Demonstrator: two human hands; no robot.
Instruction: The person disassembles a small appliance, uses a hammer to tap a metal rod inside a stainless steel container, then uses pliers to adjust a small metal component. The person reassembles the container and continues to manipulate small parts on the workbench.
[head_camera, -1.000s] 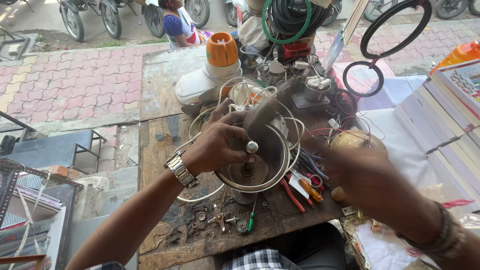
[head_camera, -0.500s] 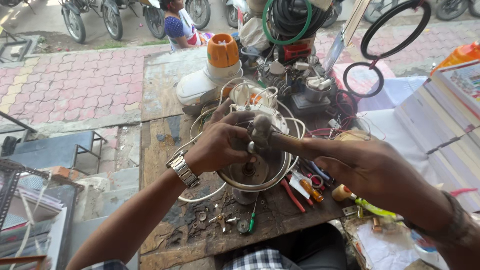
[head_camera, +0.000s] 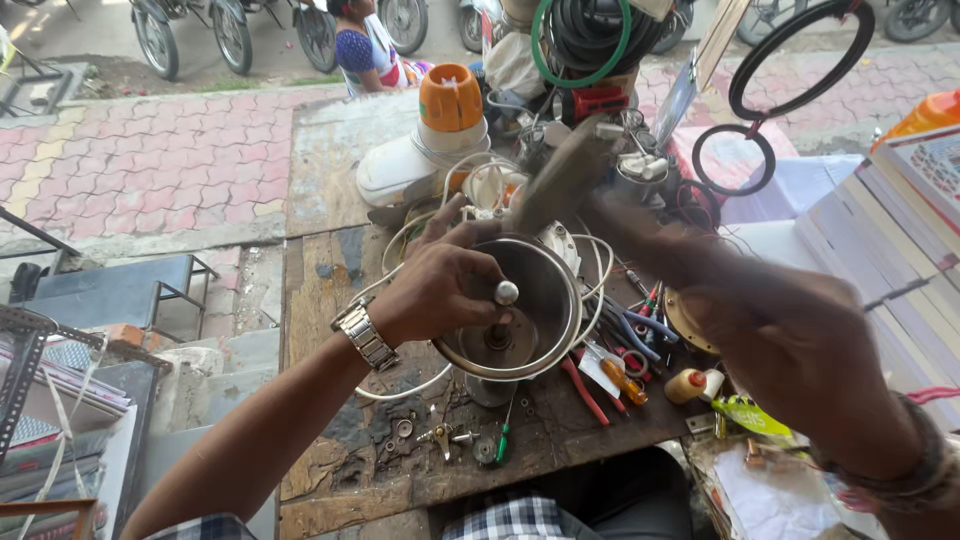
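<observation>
Gripping the steel mixer jar (head_camera: 520, 310) by its rim, left hand (head_camera: 435, 290) held firm; right hand (head_camera: 790, 340) clutched a blurred hammer (head_camera: 565, 180) above, clutter crowding every side.

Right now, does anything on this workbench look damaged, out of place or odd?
The steel bowl is tipped on edge under the left hand, its central spindle bared. Loose screws and small parts lie scattered on the cracked, stained wooden bench. The right hand swings a blurred tool; what kind it is cannot be told.
</observation>
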